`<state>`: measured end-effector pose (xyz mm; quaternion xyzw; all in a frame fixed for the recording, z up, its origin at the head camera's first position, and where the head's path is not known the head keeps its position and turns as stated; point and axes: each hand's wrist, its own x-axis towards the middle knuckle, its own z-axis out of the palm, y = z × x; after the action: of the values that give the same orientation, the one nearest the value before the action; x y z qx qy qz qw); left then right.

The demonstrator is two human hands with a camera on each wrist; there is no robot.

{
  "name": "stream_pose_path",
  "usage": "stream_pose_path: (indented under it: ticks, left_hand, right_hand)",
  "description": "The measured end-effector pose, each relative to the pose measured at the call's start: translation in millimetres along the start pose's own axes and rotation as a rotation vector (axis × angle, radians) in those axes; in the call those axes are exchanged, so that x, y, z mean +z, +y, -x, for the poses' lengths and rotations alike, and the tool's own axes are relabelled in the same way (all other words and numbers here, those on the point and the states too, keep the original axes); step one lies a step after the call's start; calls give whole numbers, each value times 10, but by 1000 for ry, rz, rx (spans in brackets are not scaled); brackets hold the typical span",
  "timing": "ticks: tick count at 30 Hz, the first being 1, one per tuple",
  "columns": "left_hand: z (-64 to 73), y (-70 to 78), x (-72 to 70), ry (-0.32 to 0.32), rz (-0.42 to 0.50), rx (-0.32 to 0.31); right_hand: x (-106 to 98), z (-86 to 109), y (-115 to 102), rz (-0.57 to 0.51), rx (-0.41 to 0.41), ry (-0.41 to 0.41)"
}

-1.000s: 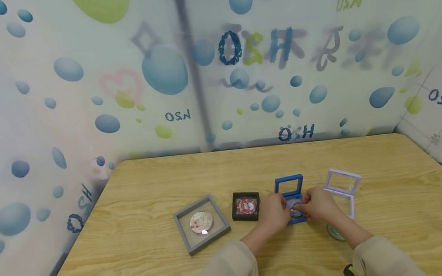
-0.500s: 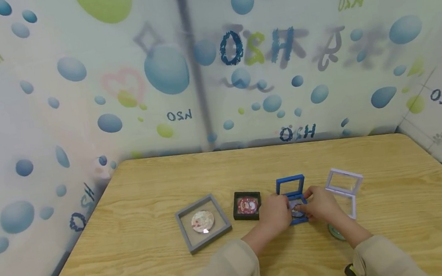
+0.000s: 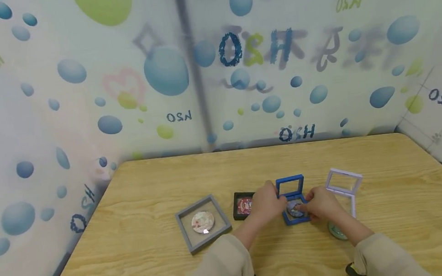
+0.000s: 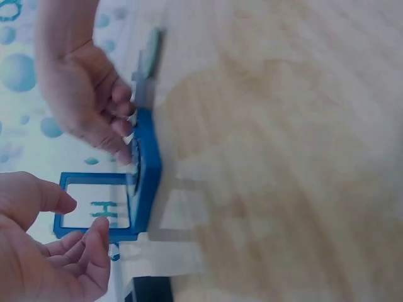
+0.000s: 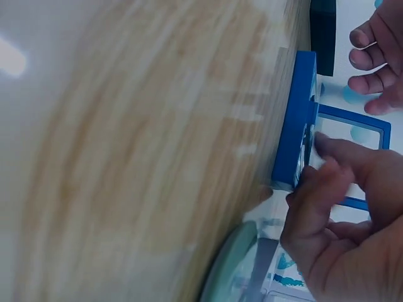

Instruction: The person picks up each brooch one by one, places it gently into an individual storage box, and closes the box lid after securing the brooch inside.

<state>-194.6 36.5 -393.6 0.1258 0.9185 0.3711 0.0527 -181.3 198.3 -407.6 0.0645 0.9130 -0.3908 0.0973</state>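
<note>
The badge (image 3: 294, 209) sits in the open-lidded blue frame (image 3: 297, 221), pinched by the right grip (image 3: 323, 203). The left grip (image 3: 267, 201) is loose, left of the blue frame. Beyond it lie the black frame (image 3: 236, 212) and grey frame (image 3: 211, 240); right of the blue frame, the white frame (image 3: 340, 192).
</note>
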Motion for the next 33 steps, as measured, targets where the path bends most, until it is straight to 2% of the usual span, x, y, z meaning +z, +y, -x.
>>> stream_pose_path:
  ticks: [5,12,20,33]
  left_hand:
    - [-47,9,-62,-38,78,-81]
    - [-98,20,-86,-46,134,-74]
    - [-102,82,-101,-54,163,-23]
    - [-1,83,-105,-78,147,-24]
  right_hand:
    - [-19,52,21,117,-64,1]
    - [-36,162,21,232,-123,-34]
    - [0,214,-7,208,-124,-30]
    - [8,199,11,144,-72,-62]
